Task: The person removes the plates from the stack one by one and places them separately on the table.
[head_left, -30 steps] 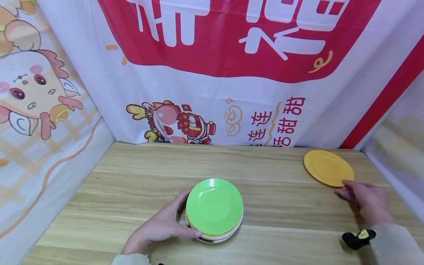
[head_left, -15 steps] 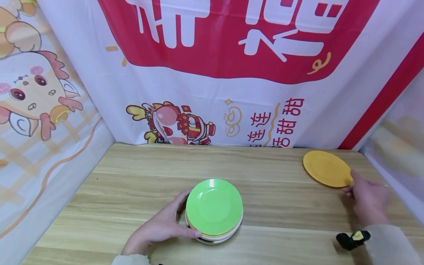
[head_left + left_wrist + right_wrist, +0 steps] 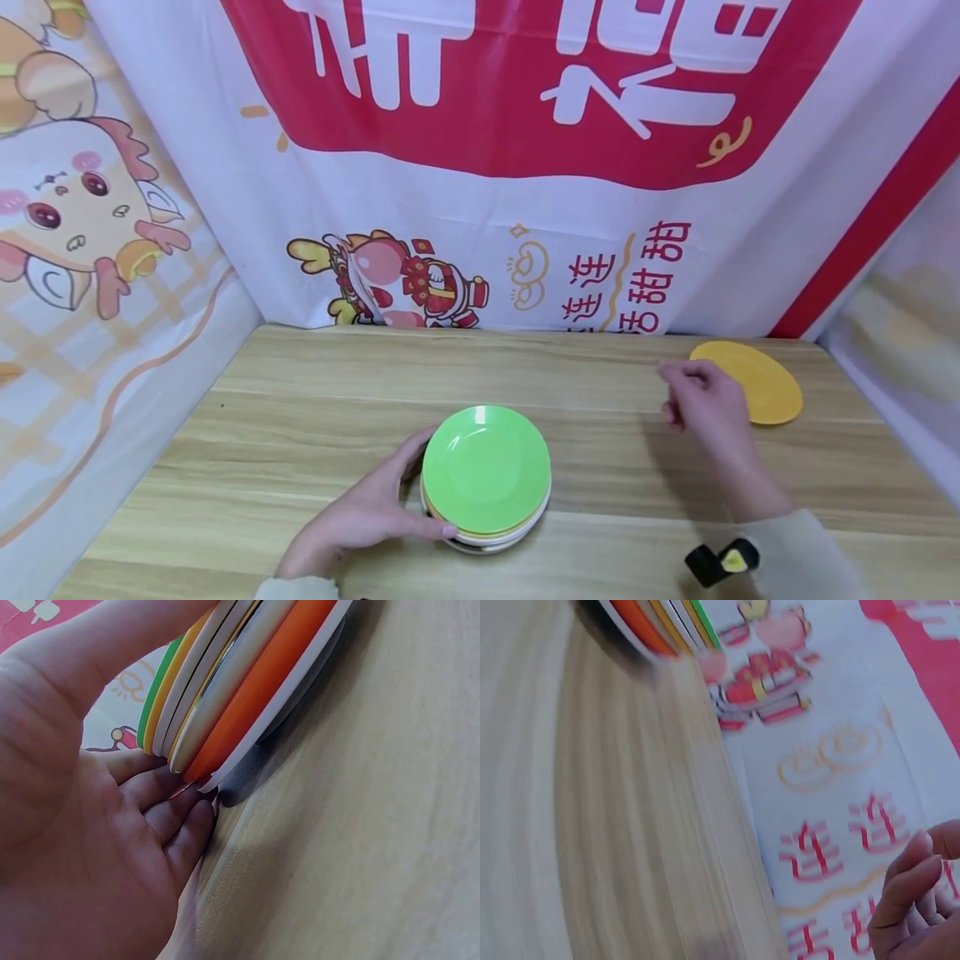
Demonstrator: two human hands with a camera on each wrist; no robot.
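A stack of several plates stands on the wooden table, with a green plate (image 3: 486, 469) on top. Below it, the left wrist view shows yellow, white and orange rims (image 3: 259, 697). My left hand (image 3: 367, 510) holds the stack from the left, thumb at the near edge and fingers round the far side. On the right lies a yellow plate (image 3: 772, 387), flat on the table near the back. My right hand (image 3: 708, 404) is above the table, just left of that plate and covering part of it. Its fingers (image 3: 904, 896) are loosely curled with nothing between them.
The wooden table (image 3: 315, 400) ends at a printed cloth backdrop (image 3: 420, 200). Cloth walls also flank the table, with a cartoon-printed cloth (image 3: 82, 208) on the left. A black strap device (image 3: 723, 561) sits at my right sleeve.
My right hand has let go of the yellow plate's near-right edge and moved left across it. The plate stays about where it was. The left hand and stack have not visibly moved.
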